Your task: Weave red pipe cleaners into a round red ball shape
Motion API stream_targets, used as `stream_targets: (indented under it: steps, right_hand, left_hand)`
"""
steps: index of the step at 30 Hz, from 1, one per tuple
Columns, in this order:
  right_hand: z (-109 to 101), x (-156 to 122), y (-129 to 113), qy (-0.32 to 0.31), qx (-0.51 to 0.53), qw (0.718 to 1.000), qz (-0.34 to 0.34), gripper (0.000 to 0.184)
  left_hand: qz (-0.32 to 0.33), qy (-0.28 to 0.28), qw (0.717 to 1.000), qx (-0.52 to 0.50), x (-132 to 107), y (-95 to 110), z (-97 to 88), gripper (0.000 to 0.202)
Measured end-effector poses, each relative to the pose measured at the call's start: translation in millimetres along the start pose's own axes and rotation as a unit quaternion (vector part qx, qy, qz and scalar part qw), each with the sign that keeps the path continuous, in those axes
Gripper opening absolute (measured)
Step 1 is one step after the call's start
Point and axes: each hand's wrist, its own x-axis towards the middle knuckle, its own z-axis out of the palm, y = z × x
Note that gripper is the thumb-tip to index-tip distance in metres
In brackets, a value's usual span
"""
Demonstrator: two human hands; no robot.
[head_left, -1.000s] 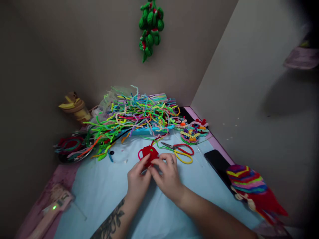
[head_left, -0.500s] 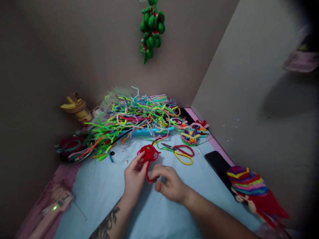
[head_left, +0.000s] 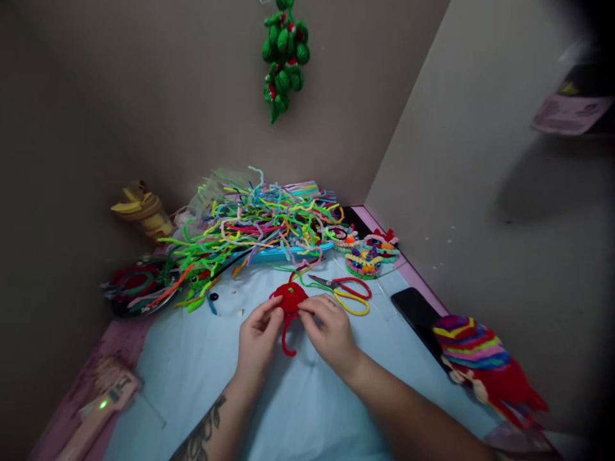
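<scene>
A small round red piece of pipe-cleaner work point(head_left: 291, 297) is held over the blue cloth in the middle of the head view. A loose red end curls down from it between my hands. Thumb and fingers of my left hand point(head_left: 259, 326) pinch its left edge. My right hand point(head_left: 331, 326) pinches the right edge, fingers closed. A small green spot shows on top of the red piece. Just to its right lie scissors point(head_left: 353, 298) with one red and one yellow handle, blades pointing left.
A tangled heap of colourful pipe cleaners point(head_left: 269, 221) fills a blue tray point(head_left: 273, 255) at the back. Pipe-cleaner figures point(head_left: 364, 263), a black phone point(head_left: 416, 314) and a striped red figure point(head_left: 480, 358) lie to the right. A glue gun point(head_left: 103, 410) is front left.
My right hand has moved from the loose red end up to the piece's right edge and now pinches it. The view has shifted slightly.
</scene>
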Motion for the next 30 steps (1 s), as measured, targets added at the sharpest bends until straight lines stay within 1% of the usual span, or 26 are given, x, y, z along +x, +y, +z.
stream_targets:
  steps: [2,4,5,6,8,11,15,18,22,26,30]
  right_hand:
    - [1.4,-1.4,-1.6,-0.005,-0.007,1.0,-0.01,0.014]
    - [4.3,-2.6,-3.9,0.008,0.001,1.0,0.009,0.008]
    - [5.9,-3.0,-5.2,0.016,0.006,1.0,0.024,0.004]
    - [7.5,-3.0,-6.5,0.02,0.011,0.999,0.042,0.004]
    - [10.0,-2.0,-8.9,0.018,0.025,0.996,0.083,0.011]
    - [11.7,1.0,-10.1,0.019,0.059,0.987,0.151,0.015]
    - [12.7,3.2,-6.1,0.037,0.107,0.969,0.219,0.009]
    - [15.2,1.8,-1.1,0.052,0.147,0.955,0.252,0.005]
    - [20.0,-1.1,5.8,0.065,0.22,0.929,0.29,0.005]
    - [21.6,-1.3,8.8,0.042,0.279,0.905,0.318,0.011]
    - [20.9,-1.0,9.3,0.02,0.279,0.903,0.326,0.018]
  left_hand:
    - [0.0,0.024,1.0,0.005,1.1,-1.2,-0.5,0.033]
    - [0.012,0.047,0.999,0.024,0.8,-2.0,-0.3,0.033]
    - [0.023,0.056,0.997,0.038,0.0,-2.2,0.0,0.032]
    - [0.036,0.063,0.996,0.054,-1.1,-2.3,0.3,0.031]
    - [0.064,0.065,0.992,0.089,-4.3,-2.5,1.2,0.029]
    - [0.101,0.06,0.985,0.129,-8.9,-3.3,2.1,0.026]
    - [0.128,0.064,0.977,0.156,-11.6,-4.5,2.5,0.024]
    - [0.133,0.054,0.977,0.159,-11.9,-4.9,2.8,0.022]
    - [0.127,0.038,0.979,0.154,-11.5,-4.8,3.7,0.022]
    - [0.124,0.038,0.979,0.156,-10.8,-3.2,4.1,0.022]
    - [0.11,0.037,0.982,0.152,-9.5,-3.8,4.0,0.023]
